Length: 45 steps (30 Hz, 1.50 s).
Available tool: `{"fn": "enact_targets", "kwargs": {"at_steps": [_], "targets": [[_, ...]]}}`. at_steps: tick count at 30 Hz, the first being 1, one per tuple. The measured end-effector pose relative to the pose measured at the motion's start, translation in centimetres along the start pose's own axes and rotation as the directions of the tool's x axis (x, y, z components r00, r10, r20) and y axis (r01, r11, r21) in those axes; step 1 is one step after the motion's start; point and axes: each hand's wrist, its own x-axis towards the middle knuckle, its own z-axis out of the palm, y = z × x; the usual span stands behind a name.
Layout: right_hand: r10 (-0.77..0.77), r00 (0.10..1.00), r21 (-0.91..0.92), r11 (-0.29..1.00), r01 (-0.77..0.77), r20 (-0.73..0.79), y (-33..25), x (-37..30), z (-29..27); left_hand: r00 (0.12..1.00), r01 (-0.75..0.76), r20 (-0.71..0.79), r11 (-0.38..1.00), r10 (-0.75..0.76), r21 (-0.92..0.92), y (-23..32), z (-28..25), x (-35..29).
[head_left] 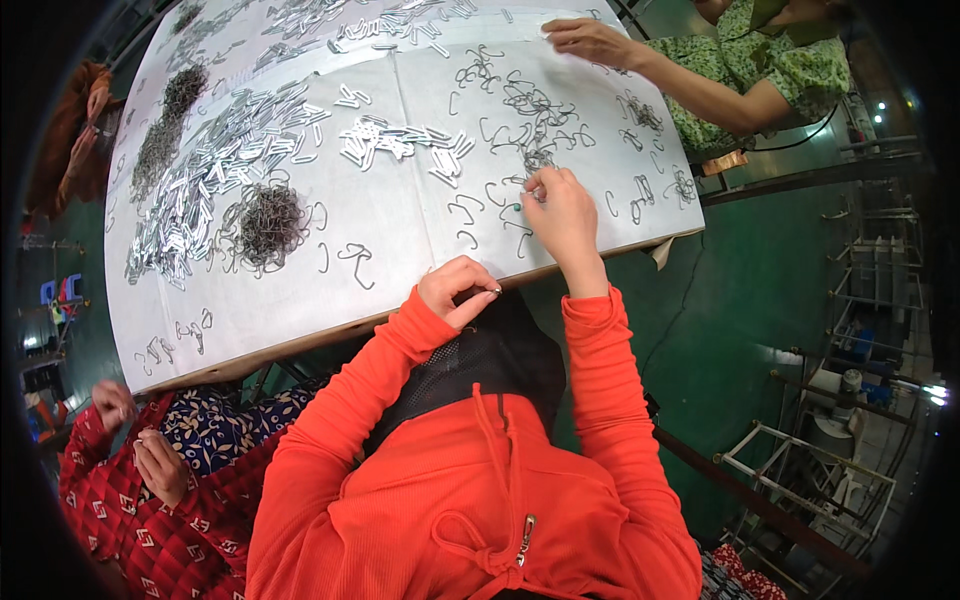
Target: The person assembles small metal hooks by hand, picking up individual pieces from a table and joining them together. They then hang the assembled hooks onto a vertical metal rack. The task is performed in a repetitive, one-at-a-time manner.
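Note:
Curved wire hooks (545, 118) lie loosely scattered over the white table (370, 220). Among the nearest of them is my right hand (562, 215), its thumb and fingers pinched together over the hooks; what lies between the fingertips is hidden. At the table's front edge my left hand (455, 290) is closed, with a tiny shiny bit showing at its fingertips, too small to name. Shiny flat metal strips (385, 140) form a small heap left of my right hand. A dense dark heap of wire hooks (268, 225) sits farther left.
A larger spread of metal strips (215, 160) covers the table's left side. Across the table, a person's hand (590, 42) reaches over the hooks at the far right. At my left, a person in red checked sleeves (160, 500) sits close. Metal racks (810, 470) stand at right.

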Motion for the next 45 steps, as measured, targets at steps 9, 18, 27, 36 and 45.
{"fn": "enact_targets", "kwargs": {"at_steps": [9, 18, 27, 36, 45], "targets": [[0.033, 0.983, -0.146, 0.989, -0.007, 0.181, -2.2, 0.3, 3.9, 1.0, 0.001, 0.01, 1.0, -0.001, -0.022, 0.1, -0.1, 0.1], [0.056, 0.99, 0.722, 0.679, -0.131, 0.127, -2.1, -3.2, -0.1, 1.0, 0.014, -0.006, 1.0, -0.014, -0.02, 0.1, 0.0, -0.1], [0.219, 0.791, 0.821, -0.122, -0.558, 0.571, -2.2, -11.2, -2.4, 0.998, -0.026, -0.057, 0.999, 0.027, 0.026, -0.2, 0.3, -0.1], [0.221, 0.82, 0.849, -0.167, -0.502, 0.528, -1.7, -12.3, -0.2, 1.0, 0.015, -0.028, 0.999, -0.014, 0.043, 0.0, 0.1, -0.1], [0.163, 0.986, 0.926, 0.364, -0.098, 0.04, -3.5, -13.9, -1.0, 0.998, 0.021, -0.06, 0.998, -0.024, -0.054, 0.5, -0.1, 0.1]]}}
